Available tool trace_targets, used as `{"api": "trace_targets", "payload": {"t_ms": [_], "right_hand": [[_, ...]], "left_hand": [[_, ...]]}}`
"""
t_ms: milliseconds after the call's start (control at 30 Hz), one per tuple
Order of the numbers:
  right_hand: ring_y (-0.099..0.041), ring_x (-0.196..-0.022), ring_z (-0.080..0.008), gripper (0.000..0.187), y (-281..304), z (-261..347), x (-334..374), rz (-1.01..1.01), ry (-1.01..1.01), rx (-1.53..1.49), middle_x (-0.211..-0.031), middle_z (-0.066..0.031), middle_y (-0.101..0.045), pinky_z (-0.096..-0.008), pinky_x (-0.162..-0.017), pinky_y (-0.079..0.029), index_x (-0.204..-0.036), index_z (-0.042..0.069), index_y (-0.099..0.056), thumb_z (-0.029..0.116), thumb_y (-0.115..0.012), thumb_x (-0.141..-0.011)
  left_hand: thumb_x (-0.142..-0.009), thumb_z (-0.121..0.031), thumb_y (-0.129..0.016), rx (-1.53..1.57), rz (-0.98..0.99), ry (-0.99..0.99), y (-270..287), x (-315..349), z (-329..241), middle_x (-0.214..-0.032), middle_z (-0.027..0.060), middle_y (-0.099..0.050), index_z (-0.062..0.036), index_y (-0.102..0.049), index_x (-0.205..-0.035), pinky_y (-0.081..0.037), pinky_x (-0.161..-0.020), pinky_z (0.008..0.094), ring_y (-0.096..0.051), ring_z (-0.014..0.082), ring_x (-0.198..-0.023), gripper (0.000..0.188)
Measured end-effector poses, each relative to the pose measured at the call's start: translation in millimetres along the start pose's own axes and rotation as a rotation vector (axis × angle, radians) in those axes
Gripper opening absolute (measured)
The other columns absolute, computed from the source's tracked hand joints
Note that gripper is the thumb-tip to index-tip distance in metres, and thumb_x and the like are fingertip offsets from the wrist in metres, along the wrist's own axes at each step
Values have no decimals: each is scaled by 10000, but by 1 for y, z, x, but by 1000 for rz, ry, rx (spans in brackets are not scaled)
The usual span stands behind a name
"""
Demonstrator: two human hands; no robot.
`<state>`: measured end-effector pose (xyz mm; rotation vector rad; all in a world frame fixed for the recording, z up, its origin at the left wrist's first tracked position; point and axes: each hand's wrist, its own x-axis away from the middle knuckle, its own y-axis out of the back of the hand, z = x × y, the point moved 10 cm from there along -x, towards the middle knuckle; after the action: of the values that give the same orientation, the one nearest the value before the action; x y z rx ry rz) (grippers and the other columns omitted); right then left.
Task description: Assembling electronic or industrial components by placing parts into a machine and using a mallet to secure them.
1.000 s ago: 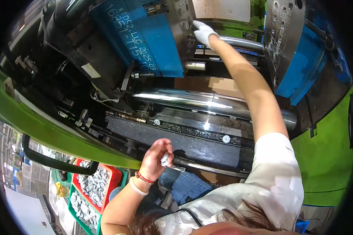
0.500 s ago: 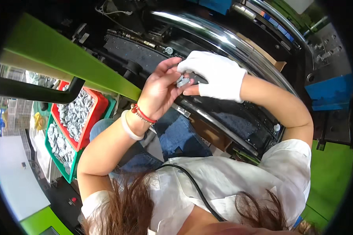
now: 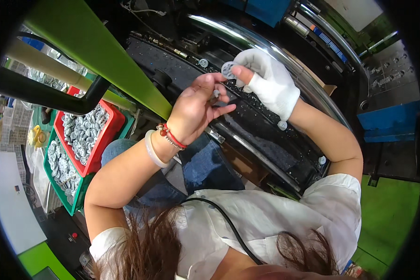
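My right hand (image 3: 268,84), in a white glove with its thumb bare, pinches a round grey disc (image 3: 228,70) with spoke-like openings between thumb and fingers. Just to the left is my bare left hand (image 3: 196,105), wearing a red beaded bracelet and a white bangle. Its fingers are partly curled around a small grey piece (image 3: 215,94), mostly hidden, whose shape I cannot make out. The left fingertips come close to the disc's edge; whether they touch it I cannot tell. Both hands are above a dark machine bed (image 3: 261,144) strewn with small chips.
Single grey round parts lie on the bed, one beyond my hands (image 3: 203,63). At left, a red basket (image 3: 118,123) and a green basket (image 3: 75,205) hold many similar parts. A green beam (image 3: 102,56) slants past my left arm; a chrome bar (image 3: 219,27) curves beyond my hands.
My hands have drawn apart. The right has turned and lifted a little away, showing the disc flat in its pinch; the left has opened its fingers somewhat.
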<state>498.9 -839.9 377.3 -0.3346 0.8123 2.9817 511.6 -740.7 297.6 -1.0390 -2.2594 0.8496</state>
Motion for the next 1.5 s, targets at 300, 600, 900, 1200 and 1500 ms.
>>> {"api": "trace_targets", "payload": {"t_ms": [300,600,900,1200,1500], "right_hand": [[-519,-932,-135,326,-17,-8,15,15,-144,-387,-1078,-86,-558,-281,-841,-430,-1054,2,-509,267,-602,-888],[-522,-1029,-171,550,-17,12,10,213,-75,-384,-1122,-93,-561,-303,-903,-416,-1215,-9,-492,412,-590,-876],[-561,-970,-167,369,13,34,11,67,222,-27,-1055,-87,-586,-310,-863,-455,-1109,39,-574,273,-659,-837],[-616,-903,-180,396,346,-18,-53,-1072,405,-73,-1074,-131,-607,-277,-827,-487,-1188,-40,-518,159,-630,-864],[-622,-870,-151,308,404,-99,-155,-980,146,-70,-951,-94,-678,-295,-794,-482,-1109,86,-632,187,-667,-819]], "left_hand": [[-912,-291,-575,-204,-55,-150,0,4,-12,-823,-9,-516,-60,-551,-1033,-518,-793,288,-527,72,-773,262],[-921,-322,-552,-163,40,-110,-7,2,-11,-809,-1,-530,-52,-559,-999,-506,-814,293,-535,78,-769,281],[-947,-362,-482,-133,35,-31,-8,4,3,-876,-6,-533,-99,-527,-1057,-505,-802,315,-534,95,-807,289],[-934,-146,-507,-156,20,74,-9,0,16,-994,15,-553,-81,-484,-1183,-470,-884,353,-540,136,-894,258],[-952,-237,-486,-145,82,163,-10,-5,27,-967,42,-559,-44,-466,-1183,-492,-868,359,-573,146,-837,302]]}}
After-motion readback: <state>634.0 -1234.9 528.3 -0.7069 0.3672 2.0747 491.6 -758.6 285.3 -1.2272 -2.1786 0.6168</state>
